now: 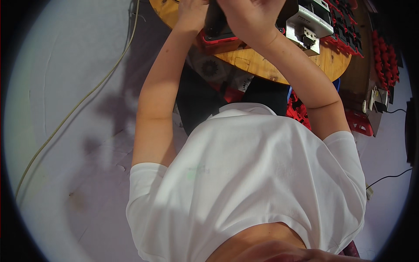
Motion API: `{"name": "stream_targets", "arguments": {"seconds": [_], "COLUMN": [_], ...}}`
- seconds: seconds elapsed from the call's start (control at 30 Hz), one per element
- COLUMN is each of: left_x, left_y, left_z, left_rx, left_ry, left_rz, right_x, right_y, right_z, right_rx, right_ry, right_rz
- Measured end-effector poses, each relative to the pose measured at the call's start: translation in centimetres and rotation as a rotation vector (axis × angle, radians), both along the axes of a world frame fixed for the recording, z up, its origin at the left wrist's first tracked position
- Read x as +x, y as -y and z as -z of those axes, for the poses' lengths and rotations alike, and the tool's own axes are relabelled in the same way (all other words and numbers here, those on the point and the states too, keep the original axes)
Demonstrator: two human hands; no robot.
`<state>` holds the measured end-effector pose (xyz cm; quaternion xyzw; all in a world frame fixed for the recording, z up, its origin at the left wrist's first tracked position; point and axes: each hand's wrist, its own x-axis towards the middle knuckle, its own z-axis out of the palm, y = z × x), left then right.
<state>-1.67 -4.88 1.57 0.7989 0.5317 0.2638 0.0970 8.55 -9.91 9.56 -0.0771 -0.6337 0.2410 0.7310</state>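
Both of my hands reach up to the top edge of the view, over a round wooden table. My left hand (193, 11) is cut off there, and its fingers do not show clearly. My right hand (253, 19) is close beside it, with its fingers also beyond the edge. A dark, blurred object (214, 21) lies between the two hands; whether either one holds it I cannot make out. Below it is a black tray with a red rim (221, 40), partly hidden by my right hand and wrist.
A white and silver bench machine (309, 24) stands on the wooden table (262, 66) to the right. Red and black molded racks (345, 26) sit behind it. Red parts fill a blue-edged bin (298, 111) under the table. A pale cable (100, 83) runs along the left wall.
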Motion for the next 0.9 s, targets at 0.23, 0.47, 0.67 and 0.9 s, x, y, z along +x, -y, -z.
{"name": "stream_targets", "arguments": {"seconds": [0.23,0.47,0.67,0.9], "left_x": [-0.1,-2.2,0.3,-0.3], "left_y": [-1.1,-3.1,-1.8,-1.9], "left_z": [0.7,3.8,1.8,1.7], "left_rx": [0.030,0.126,-0.021,-0.051], "left_ry": [-0.011,-0.052,-0.078,-0.095], "left_rz": [0.026,0.027,0.023,-0.009], "right_x": [-2.0,8.1,18.5,20.3], "right_y": [0.8,3.0,6.2,6.0], "right_z": [-0.3,-2.8,-0.9,2.5], "right_rx": [-0.063,-0.212,-0.322,-0.239], "right_ry": [0.099,0.045,0.098,-0.022], "right_rz": [-0.096,0.095,0.713,0.688]}}
